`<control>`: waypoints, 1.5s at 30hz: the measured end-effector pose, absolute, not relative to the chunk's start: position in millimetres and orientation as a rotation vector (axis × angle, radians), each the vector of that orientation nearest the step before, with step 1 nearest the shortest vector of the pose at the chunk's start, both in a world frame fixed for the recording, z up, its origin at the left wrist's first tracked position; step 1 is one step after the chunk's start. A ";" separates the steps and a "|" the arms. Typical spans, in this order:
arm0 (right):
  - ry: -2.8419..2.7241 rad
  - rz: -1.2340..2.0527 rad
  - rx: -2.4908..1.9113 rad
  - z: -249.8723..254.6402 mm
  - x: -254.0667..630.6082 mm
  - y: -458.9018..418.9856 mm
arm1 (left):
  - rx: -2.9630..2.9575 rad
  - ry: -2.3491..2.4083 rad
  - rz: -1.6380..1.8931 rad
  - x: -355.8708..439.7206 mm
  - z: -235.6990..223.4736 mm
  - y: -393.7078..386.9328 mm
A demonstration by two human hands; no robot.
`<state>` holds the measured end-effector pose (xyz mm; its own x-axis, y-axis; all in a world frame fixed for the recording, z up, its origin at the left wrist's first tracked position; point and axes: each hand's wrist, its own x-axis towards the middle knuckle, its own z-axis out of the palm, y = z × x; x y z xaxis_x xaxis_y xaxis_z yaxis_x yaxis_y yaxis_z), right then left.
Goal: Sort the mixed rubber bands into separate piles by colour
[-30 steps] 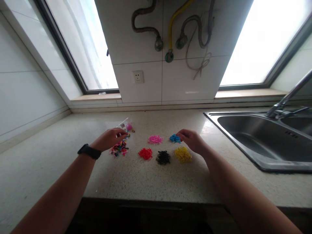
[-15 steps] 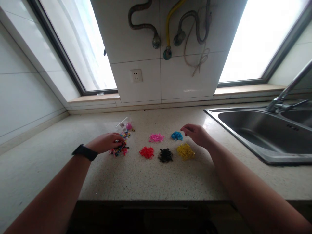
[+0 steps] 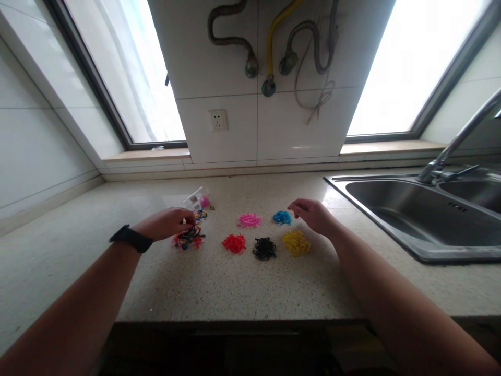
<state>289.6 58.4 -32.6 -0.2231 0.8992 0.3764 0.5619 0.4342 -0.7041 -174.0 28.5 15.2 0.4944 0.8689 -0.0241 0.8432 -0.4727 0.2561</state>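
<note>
My left hand (image 3: 172,223), with a black band on its wrist, is at a mixed pile of small rubber bands (image 3: 188,239). Its fingers are pinched on some dark bands at the pile's top. Just right of the small blue pile (image 3: 282,217), my right hand (image 3: 310,213) hovers with thumb and fingertips together; anything between them is too small to make out. Sorted bands lie between the hands: a pink pile (image 3: 249,220), a red pile (image 3: 234,243), a black pile (image 3: 264,248) and a yellow pile (image 3: 296,242).
A clear plastic bag or box (image 3: 194,199) with something pink lies behind the mixed pile, near several multicoloured bands (image 3: 201,214). A steel sink (image 3: 391,253) with a faucet (image 3: 434,169) is set into the speckled counter (image 3: 219,292) at right. Hoses and a socket (image 3: 218,119) are on the tiled wall.
My left hand has shifted slightly up over the mixed pile, fingers still pinched. My right hand stays beside the blue pile. The camera view has moved a little.
</note>
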 end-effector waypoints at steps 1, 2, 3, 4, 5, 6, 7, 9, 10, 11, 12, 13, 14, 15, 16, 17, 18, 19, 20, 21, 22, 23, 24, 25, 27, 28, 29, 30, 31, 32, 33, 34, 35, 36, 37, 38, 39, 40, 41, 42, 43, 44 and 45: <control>-1.916 0.547 -1.233 -32.3 290.0 58.6 | 2.502 1.458 0.170 -175.0 15.5 29.6; -1.920 0.543 -1.232 -32.5 290.5 58.9 | 2.498 1.458 0.183 -176.2 15.6 30.9; -1.923 0.538 -1.232 -32.9 291.0 59.5 | 2.493 1.463 0.196 -177.3 15.6 32.2; -1.924 0.532 -1.235 -33.6 291.6 60.3 | 2.486 1.470 0.210 -178.4 15.5 33.4; -1.924 0.526 -1.239 -34.4 292.2 61.2 | 2.479 1.475 0.219 -179.2 15.6 34.5; -1.924 0.520 -1.243 -35.3 292.8 62.1 | 2.473 1.479 0.227 -179.7 15.7 35.5; -1.925 0.515 -1.249 -36.1 293.5 63.0 | 2.469 1.479 0.234 -180.0 15.9 36.3; -1.932 0.509 -1.259 -37.4 294.7 64.8 | 2.471 1.480 0.245 -179.6 16.3 37.4; -1.935 0.506 -1.263 -37.8 295.3 65.6 | 2.474 1.485 0.248 -179.1 16.5 37.7; -1.938 0.506 -1.264 -38.1 295.9 66.3 | 2.478 1.489 0.246 -178.6 16.6 37.9; -1.938 0.506 -1.266 -38.3 296.4 66.9 | 2.482 1.494 0.241 -178.1 16.6 38.1; -1.935 0.506 -1.269 -38.4 296.9 67.4 | 2.486 1.500 0.232 -177.5 16.6 38.2; -1.930 0.505 -1.273 -38.5 297.3 67.8 | 2.490 1.505 0.222 -177.1 16.5 38.3; -1.928 0.505 -1.276 -38.6 297.6 68.1 | 2.496 1.509 0.213 -176.6 16.4 38.4; -1.927 0.504 -1.276 -38.7 297.9 68.3 | 2.502 1.511 0.206 -176.3 16.3 38.5; -1.928 0.501 -1.272 -38.9 298.0 68.3 | 2.508 1.513 0.198 -175.9 16.2 38.6; -1.929 0.499 -1.268 -39.1 298.0 68.3 | 2.513 1.512 0.191 -175.6 16.2 38.7; -1.932 0.500 -1.264 -39.3 298.0 68.3 | 2.518 1.509 0.186 -175.4 16.2 38.9; -1.933 0.501 -1.261 -39.5 297.9 68.2 | 2.523 1.506 0.183 -175.2 16.2 39.1; -1.934 0.504 -1.260 -39.6 297.8 68.2 | 2.529 1.502 0.181 -175.2 16.1 39.4; -1.936 0.506 -1.260 -39.7 297.6 68.3 | 2.535 1.497 0.182 -175.4 15.9 39.9; -1.940 0.508 -1.261 -39.6 297.4 68.4 | 2.541 1.492 0.185 -175.8 15.7 40.4; -1.945 0.507 -1.265 -39.4 297.2 68.5 | 2.545 1.486 0.191 -176.3 15.4 41.0; -1.950 0.507 -1.272 -39.0 296.9 68.5 | 2.548 1.481 0.195 -177.0 15.1 41.5; -1.953 0.506 -1.288 -37.8 296.1 68.2 | 2.554 1.476 0.200 -178.5 15.0 42.3; -1.952 0.504 -1.293 -37.1 295.8 67.9 | 2.558 1.475 0.202 -179.0 15.4 42.3; -1.953 0.502 -1.295 -36.4 295.4 67.4 | 2.562 1.475 0.202 -179.2 16.2 42.0; -1.954 0.498 -1.294 -35.7 295.1 66.9 | 2.564 1.476 0.203 -178.8 17.3 41.3; -1.957 0.494 -1.289 -35.1 294.8 66.3 | 2.563 1.475 0.207 -177.8 18.8 40.3; -1.960 0.491 -1.285 -34.7 294.7 65.8 | 2.562 1.471 0.217 -176.1 20.6 38.8; -1.963 0.491 -1.284 -34.5 294.8 65.5 | 2.559 1.465 0.232 -173.7 22.5 37.1; -1.963 0.491 -1.285 -34.5 294.9 65.3 | 2.553 1.457 0.252 -170.7 24.5 35.1; -1.963 0.490 -1.288 -34.7 295.3 65.4 | 2.545 1.446 0.282 -167.2 26.4 33.1; -1.961 0.488 -1.291 -35.0 295.7 65.6 | 2.533 1.433 0.319 -163.2 28.0 31.1; -1.957 0.486 -1.295 -35.4 296.2 66.0 | 2.516 1.417 0.365 -158.9 29.3 29.1; -1.952 0.483 -1.297 -35.8 296.7 66.4 | 2.494 1.397 0.414 -154.3 30.2 27.4; -1.945 0.483 -1.296 -36.1 297.1 66.7 | 2.468 1.371 0.464 -149.7 30.6 25.8; -1.939 0.484 -1.292 -36.2 297.4 66.9 | 2.437 1.340 0.515 -144.9 30.6 24.3; -1.934 0.485 -1.284 -36.1 297.4 66.7 | 2.402 1.306 0.563 -139.9 30.3 23.0; -1.935 0.485 -1.274 -35.5 297.1 66.2 | 2.362 1.270 0.614 -134.8 29.6 21.6; -1.936 0.484 -1.263 -34.6 296.4 65.2 | 2.317 1.232 0.666 -129.2 28.8 20.0; -1.938 0.483 -1.253 -33.4 295.3 63.7 | 2.268 1.196 0.726 -122.9 27.8 18.0; -1.940 0.483 -1.246 -31.9 293.8 61.8 | 2.211 1.165 0.794 -115.8 26.7 15.6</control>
